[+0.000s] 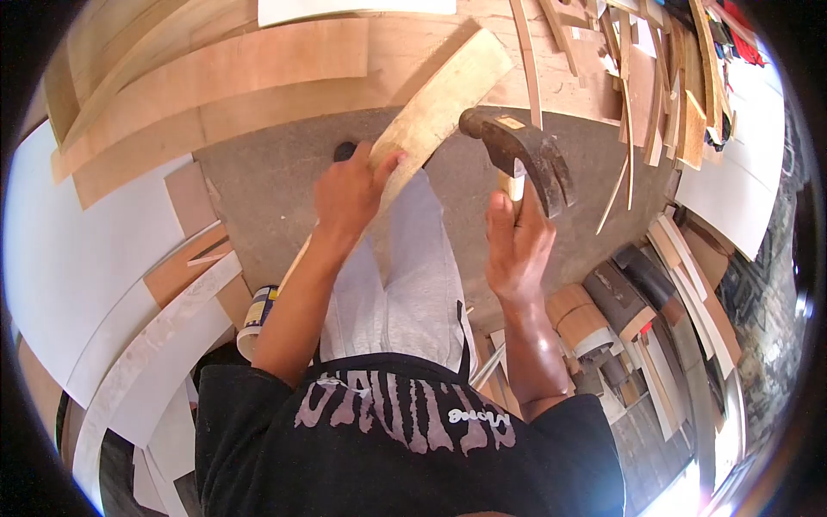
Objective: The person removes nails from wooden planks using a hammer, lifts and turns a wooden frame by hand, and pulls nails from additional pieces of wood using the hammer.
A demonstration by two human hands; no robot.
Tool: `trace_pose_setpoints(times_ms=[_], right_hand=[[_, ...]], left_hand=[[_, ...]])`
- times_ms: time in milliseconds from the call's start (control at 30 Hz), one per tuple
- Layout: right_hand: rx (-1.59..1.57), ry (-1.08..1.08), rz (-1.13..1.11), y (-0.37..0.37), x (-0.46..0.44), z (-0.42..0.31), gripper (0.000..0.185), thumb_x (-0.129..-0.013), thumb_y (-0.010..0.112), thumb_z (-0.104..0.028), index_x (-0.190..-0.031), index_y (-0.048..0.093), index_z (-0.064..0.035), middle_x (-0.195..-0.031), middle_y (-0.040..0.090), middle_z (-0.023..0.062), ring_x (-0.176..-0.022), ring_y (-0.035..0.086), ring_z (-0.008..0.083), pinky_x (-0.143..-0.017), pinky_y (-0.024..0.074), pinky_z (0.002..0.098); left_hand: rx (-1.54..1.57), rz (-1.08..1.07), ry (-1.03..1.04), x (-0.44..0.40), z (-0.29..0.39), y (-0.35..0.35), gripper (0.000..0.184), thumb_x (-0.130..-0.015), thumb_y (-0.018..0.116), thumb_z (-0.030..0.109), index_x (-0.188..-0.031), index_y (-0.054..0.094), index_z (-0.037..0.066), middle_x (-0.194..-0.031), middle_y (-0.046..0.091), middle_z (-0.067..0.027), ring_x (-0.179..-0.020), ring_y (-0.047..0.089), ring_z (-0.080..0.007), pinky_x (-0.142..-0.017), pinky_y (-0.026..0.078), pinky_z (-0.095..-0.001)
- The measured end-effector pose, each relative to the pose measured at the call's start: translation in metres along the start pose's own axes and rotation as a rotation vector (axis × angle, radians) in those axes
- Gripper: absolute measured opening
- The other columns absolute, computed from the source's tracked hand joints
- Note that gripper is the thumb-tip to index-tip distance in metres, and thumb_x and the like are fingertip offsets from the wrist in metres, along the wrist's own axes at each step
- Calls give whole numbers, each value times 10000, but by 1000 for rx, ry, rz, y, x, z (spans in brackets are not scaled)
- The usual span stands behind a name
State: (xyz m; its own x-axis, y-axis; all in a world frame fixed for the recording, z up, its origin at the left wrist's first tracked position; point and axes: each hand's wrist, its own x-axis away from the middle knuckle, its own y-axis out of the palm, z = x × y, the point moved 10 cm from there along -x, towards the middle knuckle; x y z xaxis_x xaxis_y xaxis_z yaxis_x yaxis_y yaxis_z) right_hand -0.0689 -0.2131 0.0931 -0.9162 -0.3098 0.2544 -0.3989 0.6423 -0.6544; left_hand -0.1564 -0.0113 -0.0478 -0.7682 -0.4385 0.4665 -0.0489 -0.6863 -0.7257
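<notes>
A pale wooden board [444,99] slants up to the right in front of my body. My left hand [351,191] is closed around it, with the thumb on its face; the board's lower part passes behind my forearm. My right hand [519,246] grips a claw hammer [521,146] by its light handle just under the head. The hammer's rounded face points left, close to the board's right edge, and its dark claw points right and down. Whether hammer and board touch I cannot tell.
Long plywood strips [233,73] lie across a wooden surface ahead. Thin wood strips [629,103] crowd the upper right. White panels [86,250] stand at left, near a bucket [258,314]. Stacked offcuts [616,302] lie at lower right on the concrete floor [267,189].
</notes>
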Motion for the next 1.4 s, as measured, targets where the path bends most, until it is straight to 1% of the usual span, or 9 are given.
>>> trace_pose_setpoints(times_ms=[100, 200, 267, 700, 733, 900, 1033, 1100, 1400], right_hand=[[301, -203, 31, 15, 1, 11, 446, -1097, 526, -404, -1011, 602, 28, -614, 519, 52, -558, 504, 124, -500, 414, 363], [316, 9, -115, 29, -3, 32, 448, -1102, 514, -408, -976, 594, 14, -595, 491, 37, -540, 489, 129, -486, 411, 387], [101, 91, -44, 10, 5, 28, 318, -1069, 584, -247, -1098, 630, 66, -662, 584, 208, -557, 639, 344, -541, 465, 439], [288, -79, -53, 37, 6, 37, 281, -1039, 638, -197, -1076, 623, 81, -662, 625, 192, -503, 631, 344, -455, 444, 462], [175, -108, 59, 31, 7, 39, 486, -1071, 576, -431, -954, 606, 40, -585, 556, 144, -468, 537, 227, -462, 411, 358], [-5, -59, 171, 3, 16, 41, 551, -1092, 470, -521, -957, 592, -1, -614, 515, -21, -546, 482, 71, -470, 390, 285], [113, -111, 36, 11, 10, 25, 278, -1045, 613, -202, -1142, 602, 58, -821, 651, 252, -668, 647, 427, -601, 501, 475], [352, -39, -80, 28, 2, 40, 389, -1069, 602, -342, -903, 562, 8, -578, 454, 107, -497, 486, 122, -433, 367, 360], [-478, 57, 120, 12, 25, 53, 529, -1110, 439, -491, -866, 524, -29, -593, 471, -1, -494, 445, 67, -441, 348, 249]], left_hand=[[16, -85, -41, -1, -2, 3, 635, -970, 545, 684, -1042, 653, 63, -781, 701, -267, -772, 690, -502, -659, 525, -589], [-55, -3, 72, -2, 5, 5, 613, -983, 530, 667, -953, 655, 67, -712, 682, -248, -683, 687, -462, -562, 508, -549], [-35, 24, 54, -3, 3, 6, 619, -984, 525, 671, -947, 656, 66, -706, 677, -250, -680, 686, -462, -560, 507, -551], [-16, 3, 40, -2, 7, 3, 644, -985, 534, 665, -913, 652, 35, -706, 681, -254, -695, 685, -475, -595, 513, -568], [-16, 9, 43, -3, 7, 4, 644, -985, 534, 665, -913, 652, 35, -706, 681, -254, -695, 685, -475, -595, 513, -568], [40, 3, 25, 1, 1, 11, 627, -985, 545, 652, -934, 664, 39, -718, 685, -254, -698, 690, -467, -600, 514, -563], [35, 15, 14, 3, 4, 5, 619, -988, 546, 647, -942, 668, 41, -720, 685, -253, -705, 690, -464, -610, 514, -564], [20, 5, 26, 0, 6, 5, 621, -991, 541, 647, -943, 665, 40, -729, 686, -259, -713, 686, -472, -619, 514, -563], [27, -28, 10, 3, 11, 5, 621, -997, 542, 630, -930, 655, 24, -732, 680, -259, -730, 680, -484, -635, 513, -556]])
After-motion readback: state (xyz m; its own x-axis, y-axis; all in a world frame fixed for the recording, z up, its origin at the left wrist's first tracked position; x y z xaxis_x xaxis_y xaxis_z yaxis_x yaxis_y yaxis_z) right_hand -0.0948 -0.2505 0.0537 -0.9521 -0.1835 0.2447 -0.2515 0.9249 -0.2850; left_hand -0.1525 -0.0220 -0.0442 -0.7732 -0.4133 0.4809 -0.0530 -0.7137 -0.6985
